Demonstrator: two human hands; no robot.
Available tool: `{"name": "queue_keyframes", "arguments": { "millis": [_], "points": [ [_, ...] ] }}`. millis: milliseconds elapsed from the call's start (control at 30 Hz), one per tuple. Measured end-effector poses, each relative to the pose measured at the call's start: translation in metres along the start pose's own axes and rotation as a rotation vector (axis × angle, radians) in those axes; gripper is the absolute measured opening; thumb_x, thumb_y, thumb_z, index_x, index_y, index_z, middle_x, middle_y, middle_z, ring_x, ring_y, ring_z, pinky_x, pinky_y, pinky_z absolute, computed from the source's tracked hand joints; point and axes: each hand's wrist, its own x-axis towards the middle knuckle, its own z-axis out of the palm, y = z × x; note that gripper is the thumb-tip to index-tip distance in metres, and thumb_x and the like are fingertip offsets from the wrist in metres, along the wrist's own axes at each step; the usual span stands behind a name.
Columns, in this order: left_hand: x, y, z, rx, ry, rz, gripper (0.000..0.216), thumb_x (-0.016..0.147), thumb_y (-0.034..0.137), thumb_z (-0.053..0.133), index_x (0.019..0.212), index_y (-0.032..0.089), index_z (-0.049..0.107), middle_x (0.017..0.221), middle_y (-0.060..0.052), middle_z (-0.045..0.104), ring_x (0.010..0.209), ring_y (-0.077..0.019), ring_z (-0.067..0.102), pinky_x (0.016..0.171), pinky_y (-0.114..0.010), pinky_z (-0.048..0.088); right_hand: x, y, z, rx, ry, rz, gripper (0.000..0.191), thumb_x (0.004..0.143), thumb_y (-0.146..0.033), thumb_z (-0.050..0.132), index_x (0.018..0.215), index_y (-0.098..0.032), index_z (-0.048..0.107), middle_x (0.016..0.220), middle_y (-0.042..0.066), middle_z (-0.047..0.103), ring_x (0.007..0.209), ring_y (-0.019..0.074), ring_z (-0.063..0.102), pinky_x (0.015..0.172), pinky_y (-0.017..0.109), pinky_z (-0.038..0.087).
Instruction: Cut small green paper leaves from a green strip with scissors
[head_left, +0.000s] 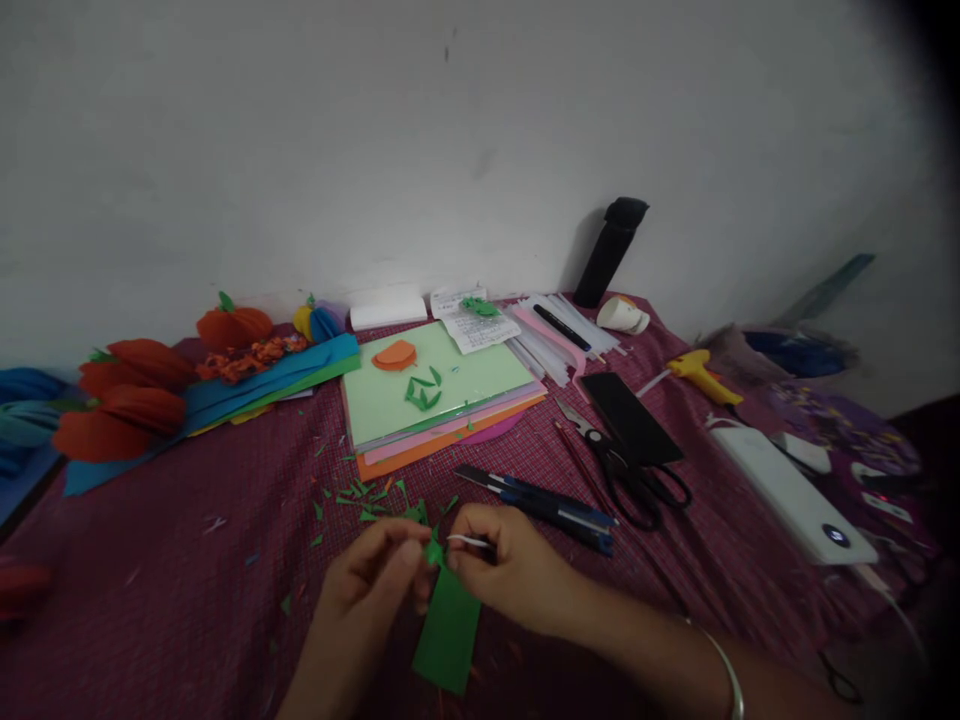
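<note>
My left hand (371, 590) is closed, pinching a small green paper piece (434, 551) between thumb and fingers. Close beside it, my right hand (517, 575) is curled around a thin white strip or stick (466, 541), whose kind I cannot make out; something dark shows near the fingers. Below both hands lies a rectangular green paper strip (448, 635). Green paper scraps (364, 495) are scattered on the cloth just beyond my left hand. A blue-and-black box cutter (551, 505) rests past my right hand, and black-handled scissors (626, 480) lie farther right.
A stack of coloured paper (465, 385) bears green leaf cutouts (425, 392) and orange cutouts (394, 355). Orange paper pumpkins (124, 420) stand left. To the right are a phone (631, 418), a yellow glue gun (705, 377), a white power bank (791, 495) and a black bottle (609, 252).
</note>
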Motion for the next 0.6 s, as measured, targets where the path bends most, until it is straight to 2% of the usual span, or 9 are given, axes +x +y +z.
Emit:
{"name": "queue_keyframes", "arguments": {
  "millis": [133,200,267,333,400,500,600],
  "points": [
    [-0.007,0.008,0.01,0.119,0.026,-0.024,0.019,0.064,0.033,0.074,0.066,0.017,0.065,0.053,0.003,0.057,0.051,-0.0115,0.052,0.048,-0.02,0.041,0.0,0.001,0.001,-0.002,0.006,-0.018,0.011,0.071,-0.01,0.051,0.064,-0.017,0.047,0.056,-0.007,0.039,0.051,0.0071,0.031,0.045,0.018,0.023],
    [-0.007,0.008,0.01,0.116,0.054,-0.007,0.017,0.063,0.031,0.074,0.069,0.018,0.065,0.057,0.003,0.059,0.054,-0.0128,0.054,0.049,-0.021,0.044,0.001,0.001,0.001,0.007,0.011,-0.002,0.01,0.072,-0.012,0.052,0.064,-0.017,0.048,0.056,-0.008,0.039,0.051,0.0071,0.032,0.046,0.018,0.024],
    [-0.006,0.006,0.009,0.113,0.077,0.026,0.023,0.06,0.027,0.076,0.08,0.02,0.066,0.07,0.001,0.064,0.062,-0.0155,0.059,0.054,-0.023,0.048,0.002,0.0,0.0,0.032,0.014,0.015,0.011,0.072,-0.012,0.053,0.063,-0.017,0.048,0.055,-0.008,0.039,0.051,0.0069,0.032,0.046,0.019,0.023],
    [-0.006,0.004,0.008,0.151,0.092,0.1,0.035,0.061,0.022,0.075,0.094,0.022,0.065,0.081,-0.001,0.067,0.07,-0.0172,0.062,0.061,-0.025,0.05,0.002,-0.001,-0.001,0.069,0.014,0.034,0.013,0.072,-0.013,0.053,0.062,-0.017,0.046,0.055,-0.008,0.038,0.051,0.0066,0.031,0.046,0.018,0.022],
    [-0.007,0.003,0.007,0.243,0.105,0.225,0.037,0.065,0.019,0.073,0.1,0.025,0.064,0.084,-0.001,0.068,0.072,-0.017,0.062,0.066,-0.026,0.05,0.003,-0.001,-0.002,0.093,0.013,0.045,0.014,0.072,-0.014,0.053,0.061,-0.017,0.045,0.054,-0.008,0.036,0.051,0.0064,0.03,0.047,0.018,0.022],
    [-0.01,0.002,0.008,0.414,0.121,0.422,0.027,0.069,0.017,0.07,0.094,0.027,0.068,0.078,-0.001,0.068,0.068,-0.0168,0.062,0.066,-0.026,0.048,0.003,-0.001,-0.003,0.105,0.01,0.042,0.012,0.072,-0.013,0.053,0.062,-0.016,0.046,0.054,-0.008,0.037,0.051,0.0063,0.03,0.047,0.018,0.022],
    [-0.013,0.003,0.008,0.515,0.114,0.494,0.023,0.072,0.014,0.067,0.089,0.028,0.07,0.078,-0.001,0.07,0.069,-0.018,0.064,0.065,-0.026,0.048,0.002,0.0,-0.002,0.12,0.0,0.034,0.012,0.071,-0.013,0.053,0.062,-0.017,0.046,0.054,-0.008,0.038,0.051,0.0064,0.03,0.047,0.018,0.022]
  ]
}}
